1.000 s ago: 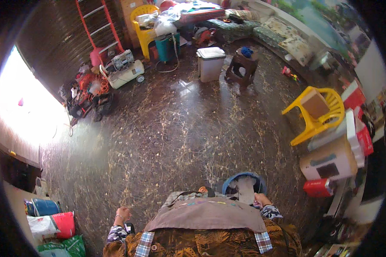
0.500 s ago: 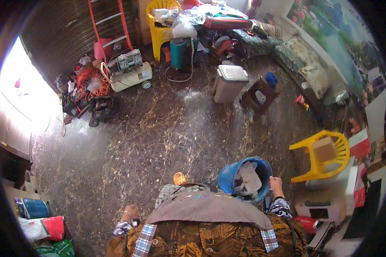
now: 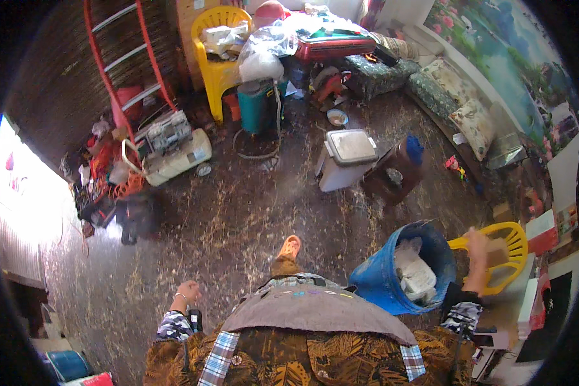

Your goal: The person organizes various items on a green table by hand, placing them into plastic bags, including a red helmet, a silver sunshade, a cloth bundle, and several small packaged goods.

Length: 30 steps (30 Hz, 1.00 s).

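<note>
A large blue bucket (image 3: 383, 273) hangs tilted at my right side, its mouth toward the right. Inside lie crumpled clear plastic (image 3: 406, 251) and a white tub-like piece (image 3: 420, 280). My right hand (image 3: 476, 251) is closed at the bucket's right rim; motion blur hides exactly where the fingers grip. On the left, my left hand (image 3: 188, 293) hangs low over the floor with loosely bent fingers and holds nothing. A brown apron (image 3: 321, 315) covers my front. One of my feet, in an orange shoe (image 3: 291, 246), shows ahead of it.
A lidded grey bin (image 3: 347, 157) and a brown stool (image 3: 395, 170) stand ahead. A yellow chair (image 3: 511, 257) with a box is right, close to my hand. Ahead left are an air compressor (image 3: 177, 154), a red ladder (image 3: 154, 58), tangled hoses and another yellow chair (image 3: 215, 83).
The blue bucket and my right hand have moved right and look nearer. My left hand has risen slightly. An orange-shod foot has swung forward, and the room's view has shifted.
</note>
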Tool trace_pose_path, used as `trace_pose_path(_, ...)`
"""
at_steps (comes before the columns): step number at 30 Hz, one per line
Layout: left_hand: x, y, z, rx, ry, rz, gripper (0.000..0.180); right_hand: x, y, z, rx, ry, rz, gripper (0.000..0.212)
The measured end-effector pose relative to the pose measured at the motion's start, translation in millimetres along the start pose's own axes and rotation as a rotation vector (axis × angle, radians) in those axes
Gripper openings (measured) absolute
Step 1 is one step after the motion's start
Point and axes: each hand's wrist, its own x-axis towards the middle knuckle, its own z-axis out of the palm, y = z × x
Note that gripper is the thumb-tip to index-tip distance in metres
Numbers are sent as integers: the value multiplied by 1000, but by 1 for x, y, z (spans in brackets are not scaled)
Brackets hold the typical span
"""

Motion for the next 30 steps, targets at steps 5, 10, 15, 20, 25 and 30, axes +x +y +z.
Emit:
trace_pose_path(5, 62, 118, -34, 225, -73, -140, 32, 115, -91, 19, 120, 120, 114, 35)
trace_pose_path(10, 159, 196, -61, -172, -83, -161, 30, 235, -181, 32, 254, 167, 90, 28)
trace_pose_path(15, 263, 284, -71, 29, -126, -47, 23, 334, -239, 45, 341, 346, 52, 22)
trace_pose_path(20, 366, 360, -90, 225, -163, 73, 21, 447, -286, 87, 429, 400, 20, 26)
trace_pose_path(25, 485, 476, -128, -149, -102, -151, 17, 545, -307, 103, 435, 411, 135, 33)
trace_pose_path(30, 588, 572, -169, -156, -125, -38, 19, 638, -321, 165, 508, 351, 192, 29)
